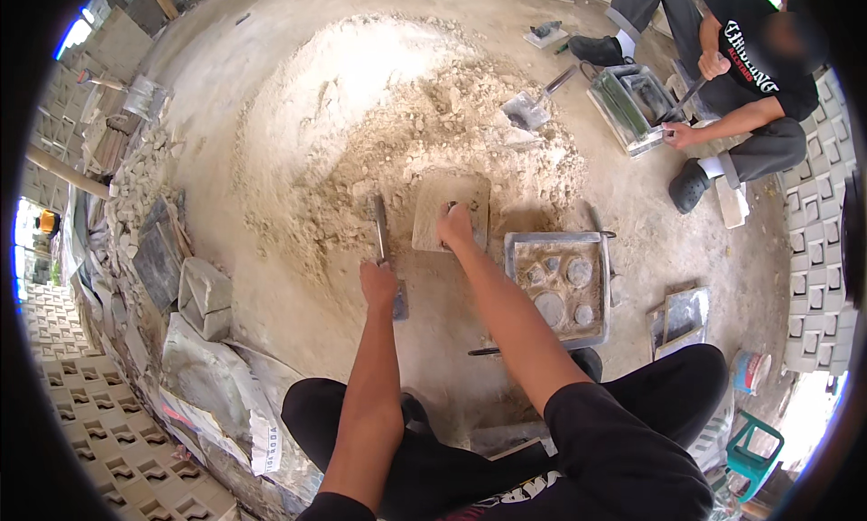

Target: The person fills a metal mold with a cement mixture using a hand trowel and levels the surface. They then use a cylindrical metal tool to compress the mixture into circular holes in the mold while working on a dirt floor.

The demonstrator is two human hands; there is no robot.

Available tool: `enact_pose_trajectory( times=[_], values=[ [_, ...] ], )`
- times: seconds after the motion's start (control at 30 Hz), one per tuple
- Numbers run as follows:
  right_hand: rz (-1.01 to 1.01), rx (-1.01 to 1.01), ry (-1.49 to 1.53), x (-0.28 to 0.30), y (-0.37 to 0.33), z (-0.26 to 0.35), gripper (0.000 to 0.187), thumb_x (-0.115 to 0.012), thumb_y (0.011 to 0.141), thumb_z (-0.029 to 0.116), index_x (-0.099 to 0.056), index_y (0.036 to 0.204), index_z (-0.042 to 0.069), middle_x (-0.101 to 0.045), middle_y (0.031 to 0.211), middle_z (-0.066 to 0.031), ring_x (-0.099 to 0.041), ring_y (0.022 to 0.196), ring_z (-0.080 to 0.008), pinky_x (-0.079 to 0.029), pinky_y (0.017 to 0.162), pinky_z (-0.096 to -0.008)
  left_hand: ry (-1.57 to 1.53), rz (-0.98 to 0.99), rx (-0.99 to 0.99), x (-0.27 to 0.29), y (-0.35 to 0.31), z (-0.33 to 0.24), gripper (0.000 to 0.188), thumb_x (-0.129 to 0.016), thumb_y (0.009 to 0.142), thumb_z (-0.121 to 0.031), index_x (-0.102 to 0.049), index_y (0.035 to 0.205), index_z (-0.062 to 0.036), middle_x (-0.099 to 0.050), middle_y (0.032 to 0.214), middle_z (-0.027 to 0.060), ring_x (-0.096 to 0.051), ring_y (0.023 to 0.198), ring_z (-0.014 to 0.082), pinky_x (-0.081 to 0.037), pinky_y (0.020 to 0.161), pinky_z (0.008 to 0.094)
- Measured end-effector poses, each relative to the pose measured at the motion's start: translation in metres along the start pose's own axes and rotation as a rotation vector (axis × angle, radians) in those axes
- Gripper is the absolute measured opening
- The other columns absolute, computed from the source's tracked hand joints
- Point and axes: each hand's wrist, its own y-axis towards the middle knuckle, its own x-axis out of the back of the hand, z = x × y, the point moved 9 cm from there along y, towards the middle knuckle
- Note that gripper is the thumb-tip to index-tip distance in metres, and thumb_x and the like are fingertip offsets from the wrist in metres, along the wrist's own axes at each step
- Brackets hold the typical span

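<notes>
My left hand (pixel 377 279) is closed round a long, narrow metal bar (pixel 380 221), which sticks out ahead of the fist. A flat blue-grey end (pixel 400 302) shows just behind the same hand; whether it belongs to the bar I cannot tell. To its right, my right hand (pixel 455 227) grips a dark handle on a square, sand-dusted board (pixel 428 221), which lies at the near edge of a sand heap (pixel 388 106). Beside my right forearm sits a grey square moulding frame (pixel 556 237) filled with sand and several round shapes.
A shovel (pixel 526 112) rests on the heap's right side. At the far right, a seated co-worker (pixel 754 88) handles another mould box (pixel 632 106). Rubble and sacks (pixel 212 376) line the left. A tin (pixel 750 373) and green stool (pixel 754 453) stand at the near right.
</notes>
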Motion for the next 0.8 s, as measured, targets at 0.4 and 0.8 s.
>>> enact_pose_trajectory(
  times=[0.4,0.8],
  values=[
    [-0.248,0.241,-0.207,0.0,-0.029,0.007,0.047,-0.052,0.093,0.039,-0.051,0.098,-0.008,-0.06,0.092,-0.0348,-0.059,0.089,-0.0505,-0.047,0.076,-0.0556,-0.269,-0.189,-0.075,0.046,0.006,-0.032,0.029,-0.061,0.086,-0.019,-0.062,0.106,0.0025,-0.065,0.101,0.0235,-0.065,0.093,0.0349,-0.05,0.08,0.0408],
    [-0.258,0.417,-0.109,0.044,-0.115,0.054,0.048,-0.053,0.092,0.044,-0.054,0.092,-0.005,-0.063,0.081,-0.0302,-0.06,0.082,-0.0487,-0.047,0.072,-0.0534,-0.711,-0.254,-0.098,0.105,-0.022,-0.092,0.036,-0.058,0.089,-0.021,-0.056,0.111,0.0079,-0.064,0.093,0.0155,-0.062,0.085,0.0235,-0.048,0.078,0.035]
  ],
)
